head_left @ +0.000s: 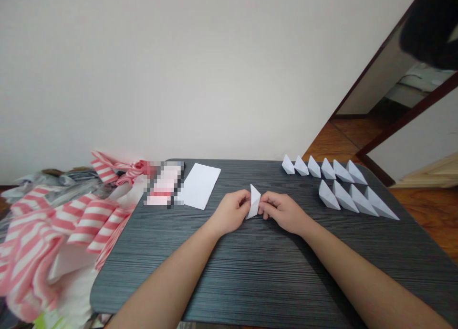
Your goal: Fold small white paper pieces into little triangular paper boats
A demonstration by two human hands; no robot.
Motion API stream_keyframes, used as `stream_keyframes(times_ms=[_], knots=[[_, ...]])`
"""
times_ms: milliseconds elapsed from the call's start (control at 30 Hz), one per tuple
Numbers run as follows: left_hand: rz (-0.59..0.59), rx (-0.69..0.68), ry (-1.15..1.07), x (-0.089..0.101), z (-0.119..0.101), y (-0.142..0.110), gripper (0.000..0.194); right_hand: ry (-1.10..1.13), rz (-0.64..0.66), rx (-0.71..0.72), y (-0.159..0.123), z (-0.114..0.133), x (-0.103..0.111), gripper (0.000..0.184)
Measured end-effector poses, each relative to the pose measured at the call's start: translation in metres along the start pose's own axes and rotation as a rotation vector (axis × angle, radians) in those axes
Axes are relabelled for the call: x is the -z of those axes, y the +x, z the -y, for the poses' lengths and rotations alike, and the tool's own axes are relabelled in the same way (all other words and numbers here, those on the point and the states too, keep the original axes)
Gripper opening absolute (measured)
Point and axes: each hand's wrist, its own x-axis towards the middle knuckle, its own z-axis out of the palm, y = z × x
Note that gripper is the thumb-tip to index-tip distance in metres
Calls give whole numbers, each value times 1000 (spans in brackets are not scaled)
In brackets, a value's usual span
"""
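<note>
Between my hands, over the middle of the dark table (229, 281), is a small folded white paper boat (254, 201), with a pointed tip at the top and another at the bottom. My left hand (232, 210) pinches its left side between thumb and fingers. On the other side, my right hand (281, 210) grips the right edge, its fingers curled and partly hidden. Several finished-looking paper boats (327, 194) of the same kind stand in two rows at the right of the table. A stack of white paper (200, 185) lies left of my hands.
Beside the paper, at the table's left edge, is a blurred-out pinkish rectangular item (164, 183). Red-and-white striped cloth (93, 219) and plastic bags are heaped left of the table. A pale wall (214, 71) rises behind; wooden floor (332, 140) shows at right.
</note>
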Motion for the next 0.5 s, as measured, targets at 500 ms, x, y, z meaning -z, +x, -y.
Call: stream_keyframes(times_ms=[500], knots=[[-2,-3,25,1,-1,-1,17,-26,17,4,-1,0,0,10]])
